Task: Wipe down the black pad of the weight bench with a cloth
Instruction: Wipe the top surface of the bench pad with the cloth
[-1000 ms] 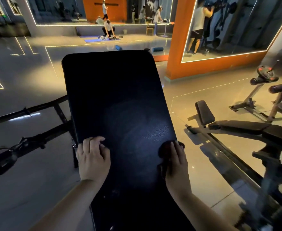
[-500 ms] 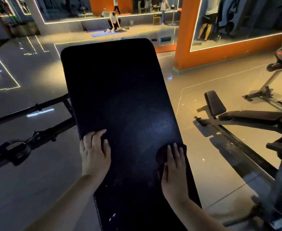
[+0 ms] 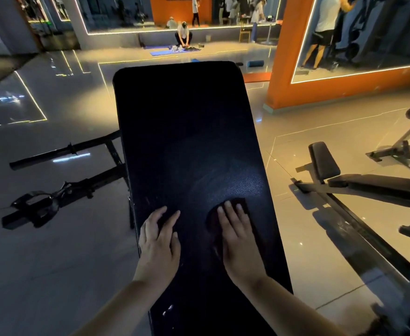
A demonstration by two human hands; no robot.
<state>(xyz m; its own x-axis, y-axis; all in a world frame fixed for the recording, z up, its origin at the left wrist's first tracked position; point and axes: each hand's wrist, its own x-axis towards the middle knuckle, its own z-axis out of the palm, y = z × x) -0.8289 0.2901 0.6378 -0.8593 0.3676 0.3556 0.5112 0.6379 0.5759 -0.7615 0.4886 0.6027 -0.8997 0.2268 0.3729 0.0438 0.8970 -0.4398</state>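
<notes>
- I see the black pad (image 3: 189,132) of the weight bench running away from me, narrow end far, its near end passing out of the bottom of the view between my forearms.
- My left hand (image 3: 159,241) lies palm down on the pad close to its left edge, fingers straight and a little spread; it holds nothing.
- My right hand (image 3: 239,241) lies flat on the cloth (image 3: 212,220), fingers straight and side by side, pressing it onto the pad rather than gripping it.
- The cloth is dark and hard to tell from the pad; it sits on the right half of the pad, near the right edge, and shows past my fingertips and along the thumb side of the hand.
- Just beyond the cloth a patch of the pad catches the light and shows its grain, with faint curved smears beside it.
- On the floor (image 3: 53,275) to the left of the pad lies a black bar frame (image 3: 61,197).
- To the right, well apart from the pad, stands a second bench (image 3: 368,183) with black cushions.
- Beyond the far end I see an orange pillar (image 3: 279,69), a blue mat (image 3: 167,53) and a crouching person (image 3: 183,35) behind it.
</notes>
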